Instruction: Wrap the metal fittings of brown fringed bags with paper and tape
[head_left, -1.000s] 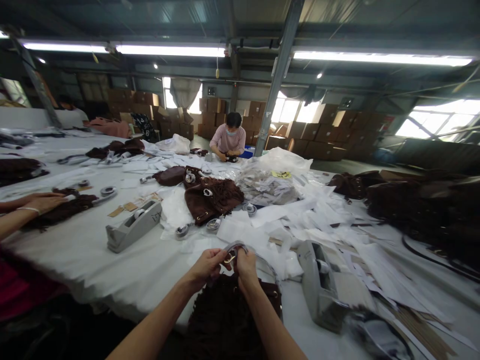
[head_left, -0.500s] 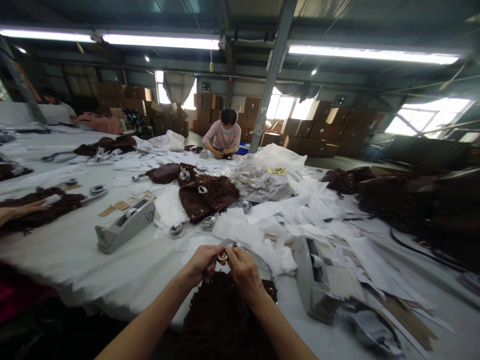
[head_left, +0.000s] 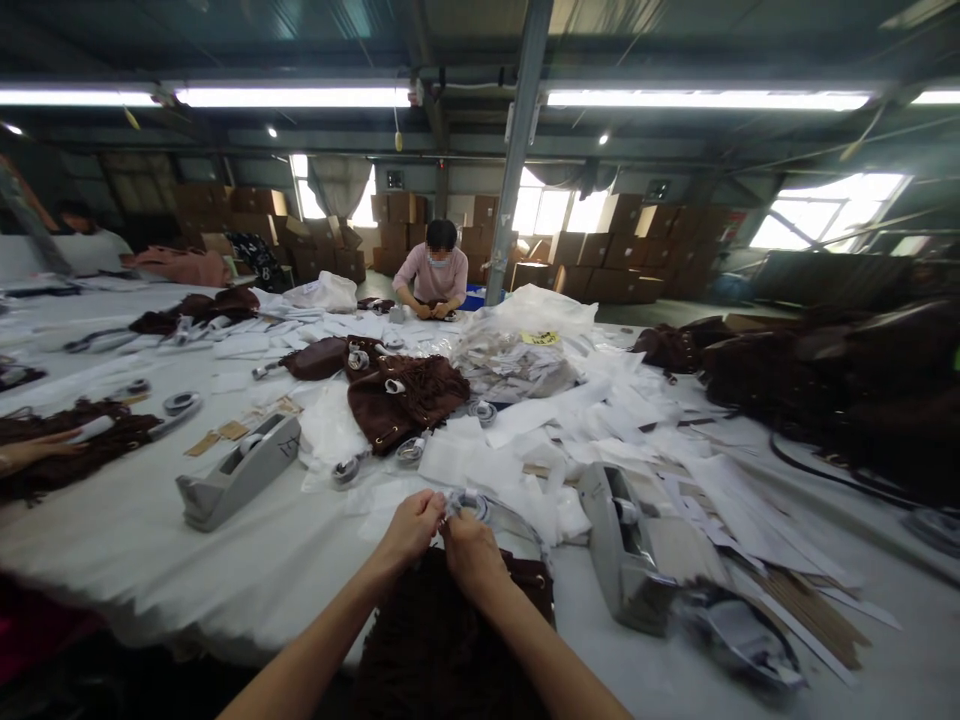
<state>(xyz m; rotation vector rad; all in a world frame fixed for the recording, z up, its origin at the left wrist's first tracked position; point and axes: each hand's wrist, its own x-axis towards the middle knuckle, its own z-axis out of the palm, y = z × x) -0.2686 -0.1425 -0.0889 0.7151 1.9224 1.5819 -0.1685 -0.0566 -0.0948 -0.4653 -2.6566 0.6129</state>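
A dark brown fringed bag (head_left: pixel 420 630) lies at the table's near edge, below my two hands. Its strap (head_left: pixel 474 504), covered in greyish wrapping, curls up just beyond my fingers. My left hand (head_left: pixel 411 528) is closed in a pinch at the strap's end on the left. Close beside it, my right hand (head_left: pixel 471 550) is closed around the strap with its knuckles up. The exact spot between the fingertips is hidden. Gold eyelets show on the bag to the right of my right wrist.
Grey tape dispensers stand left (head_left: pixel 238 472) and right (head_left: pixel 624 550) of me. Another brown bag (head_left: pixel 401 395), white paper sheets (head_left: pixel 517 415) and a filled plastic bag (head_left: pixel 517 365) lie ahead. A co-worker's hand (head_left: pixel 37 452) is at far left; another person (head_left: pixel 433 270) works opposite.
My fingers have shifted on the strap, and the gold ring that showed between them is now hidden. My right hand has curled in more. The view has turned slightly to the right.
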